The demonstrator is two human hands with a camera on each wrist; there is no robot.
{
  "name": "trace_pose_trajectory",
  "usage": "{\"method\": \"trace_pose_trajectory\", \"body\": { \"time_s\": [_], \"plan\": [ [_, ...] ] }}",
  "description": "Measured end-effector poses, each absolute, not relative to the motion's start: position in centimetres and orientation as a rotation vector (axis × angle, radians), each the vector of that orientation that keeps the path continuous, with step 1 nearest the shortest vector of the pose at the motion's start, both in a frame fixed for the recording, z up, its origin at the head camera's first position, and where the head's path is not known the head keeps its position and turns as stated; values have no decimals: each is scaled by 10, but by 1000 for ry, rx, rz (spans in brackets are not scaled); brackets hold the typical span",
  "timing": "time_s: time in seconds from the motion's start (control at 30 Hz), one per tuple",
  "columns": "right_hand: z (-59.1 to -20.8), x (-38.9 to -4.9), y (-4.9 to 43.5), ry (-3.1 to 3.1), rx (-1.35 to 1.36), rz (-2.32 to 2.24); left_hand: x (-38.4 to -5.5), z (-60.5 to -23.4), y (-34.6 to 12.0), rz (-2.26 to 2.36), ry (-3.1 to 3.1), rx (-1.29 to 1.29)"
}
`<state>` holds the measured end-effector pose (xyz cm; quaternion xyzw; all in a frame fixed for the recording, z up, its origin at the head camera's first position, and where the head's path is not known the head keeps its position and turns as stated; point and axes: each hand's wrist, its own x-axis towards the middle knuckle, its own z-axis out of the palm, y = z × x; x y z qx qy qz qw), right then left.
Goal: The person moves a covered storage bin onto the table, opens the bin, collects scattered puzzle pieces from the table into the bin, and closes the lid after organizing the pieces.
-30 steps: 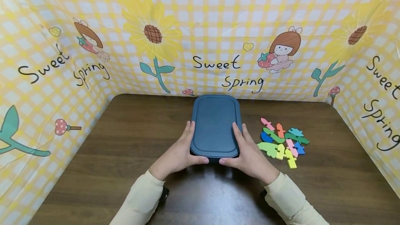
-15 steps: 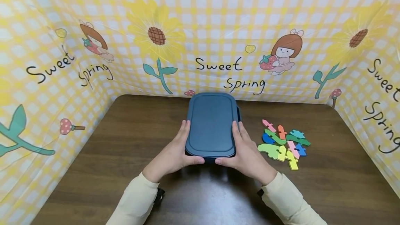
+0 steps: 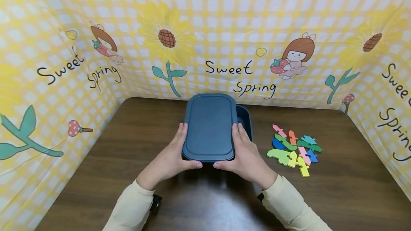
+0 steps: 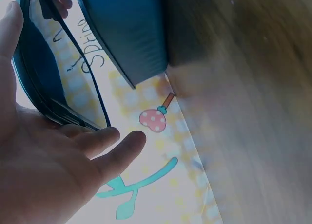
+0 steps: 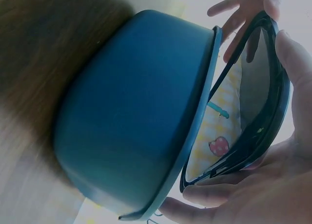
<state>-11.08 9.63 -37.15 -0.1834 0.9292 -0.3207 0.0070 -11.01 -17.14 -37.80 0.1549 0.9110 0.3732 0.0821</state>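
Both hands hold a blue rectangular lid (image 3: 210, 127) by its two long sides. My left hand (image 3: 168, 158) grips its left edge, thumb at the near edge and fingers along the side. At the opposite edge my right hand (image 3: 248, 158) holds it the same way. Beneath and to the right, an uncovered blue box (image 3: 245, 118) shows part of its inside, the rest hidden by lid and right hand. In the right wrist view, the lid (image 5: 280, 104) is raised above the rim of the box (image 5: 131, 117), with a gap between them.
Several colourful puzzle pieces (image 3: 293, 150) with tabs and notches lie in a loose cluster right of the box, on the brown wooden table (image 3: 122, 188). A yellow checked cloth (image 3: 199, 17) with printed flowers encloses the table at the back and both sides.
Both hands have lifted the lid off the box and shifted it left, so the box's right part now shows. The puzzle pieces stay in place while the head view has turned slightly.
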Motion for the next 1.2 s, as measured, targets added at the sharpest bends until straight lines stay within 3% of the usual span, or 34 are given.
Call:
{"method": "trace_pose_trajectory", "body": {
  "time_s": [1.2],
  "plan": [
    [-369,-98,-9,2952,-618,-949,-89,-368,-276,1101,2733,442]
  ]
}}
